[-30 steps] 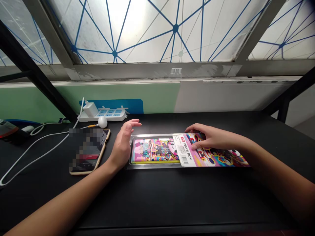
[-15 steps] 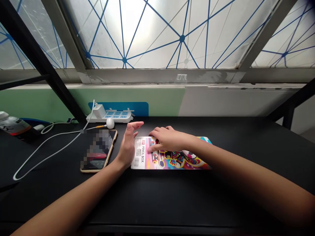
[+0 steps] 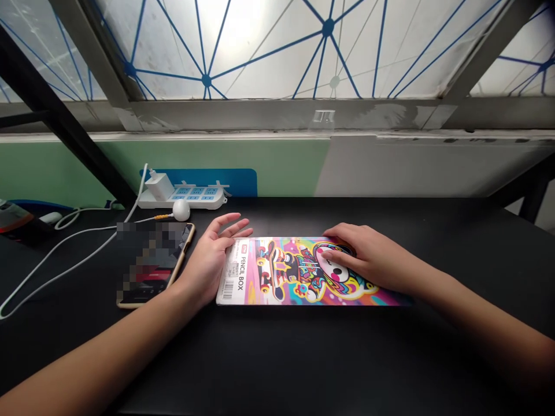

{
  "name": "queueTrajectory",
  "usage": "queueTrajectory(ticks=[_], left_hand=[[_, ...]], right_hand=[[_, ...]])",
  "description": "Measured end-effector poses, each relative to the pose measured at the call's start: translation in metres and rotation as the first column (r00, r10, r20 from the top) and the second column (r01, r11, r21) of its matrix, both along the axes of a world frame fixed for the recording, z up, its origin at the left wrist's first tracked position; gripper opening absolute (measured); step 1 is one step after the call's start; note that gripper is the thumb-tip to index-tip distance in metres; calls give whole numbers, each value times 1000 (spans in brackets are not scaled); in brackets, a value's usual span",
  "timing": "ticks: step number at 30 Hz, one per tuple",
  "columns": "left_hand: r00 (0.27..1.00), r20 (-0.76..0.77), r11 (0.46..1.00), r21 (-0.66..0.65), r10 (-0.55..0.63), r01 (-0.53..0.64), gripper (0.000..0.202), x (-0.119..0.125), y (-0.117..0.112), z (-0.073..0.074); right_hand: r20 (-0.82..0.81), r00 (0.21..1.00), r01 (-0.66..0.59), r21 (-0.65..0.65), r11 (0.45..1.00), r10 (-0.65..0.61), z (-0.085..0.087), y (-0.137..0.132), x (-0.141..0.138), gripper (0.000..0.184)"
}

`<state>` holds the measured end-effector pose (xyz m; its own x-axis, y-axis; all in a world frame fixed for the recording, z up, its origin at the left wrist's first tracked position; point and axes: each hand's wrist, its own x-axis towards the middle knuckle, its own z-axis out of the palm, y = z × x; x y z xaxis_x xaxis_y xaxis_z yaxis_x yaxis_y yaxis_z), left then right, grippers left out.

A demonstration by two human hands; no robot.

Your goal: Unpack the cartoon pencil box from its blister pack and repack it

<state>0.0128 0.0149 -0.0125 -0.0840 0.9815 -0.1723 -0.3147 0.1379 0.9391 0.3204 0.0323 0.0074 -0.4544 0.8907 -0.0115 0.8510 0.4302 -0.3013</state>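
A flat, colourful pencil box (image 3: 299,271) lies on the black table in front of me, its white printed label at the left end and a cartoon figure on a skateboard across its face. My left hand (image 3: 212,254) is at the label end, palm against that edge, thumb by the far corner and fingers stretched out apart beyond it. Toward the other end, my right hand (image 3: 368,254) grips the box, with the thumb on the cartoon face and the fingers over the far edge. The box's right end is partly hidden under this hand and wrist.
A phone (image 3: 162,266) in a gold-edged case lies left of my left hand. Behind it are a white power strip (image 3: 195,197) with a charger (image 3: 159,186), a round white object (image 3: 181,210) and a looping white cable (image 3: 47,248). A dark bottle (image 3: 19,225) is at the far left.
My right hand has slid rightward along the pencil box, uncovering the skateboard picture. My left hand has turned and spread its fingers at the label end. The view has shifted slightly.
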Motion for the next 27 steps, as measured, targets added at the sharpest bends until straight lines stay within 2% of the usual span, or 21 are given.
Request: queueTrajectory(ticks=[7,9,11,13,17,23,25,27], left_hand=[[997,16,993,-85,81,-79,36,5,-1,4],[996,-12,991,-105,84,-84,31,5,-2,5],[995,-65,990,-114,77,-84,24,4,-2,4],[991,-116,995,-71,62,-71,19,2,-2,3],[989,-143,985,175,31,-5,29,1,-3,1],[999,-22,927,375,43,-32,41,-4,-10,14],[998,-62,893,448,-6,33,45,-11,-11,21],[979,-192,853,497,-66,155,49,-21,-10,26]], right_hand=[[38,999,13,58,998,-16,-1,-4,-9,53],[38,999,8,115,993,-12,-2,-5,-8,51],[23,1000,-5,227,974,0,-2,-6,-7,51],[-1,1000,-13,378,926,14,-2,-7,-5,50],[-29,998,-20,610,792,48,2,-17,-4,40],[45,991,-120,720,683,127,13,-51,-17,14],[117,983,-181,752,634,142,16,-61,-24,13],[197,971,-237,760,605,133,17,-66,-30,18]])
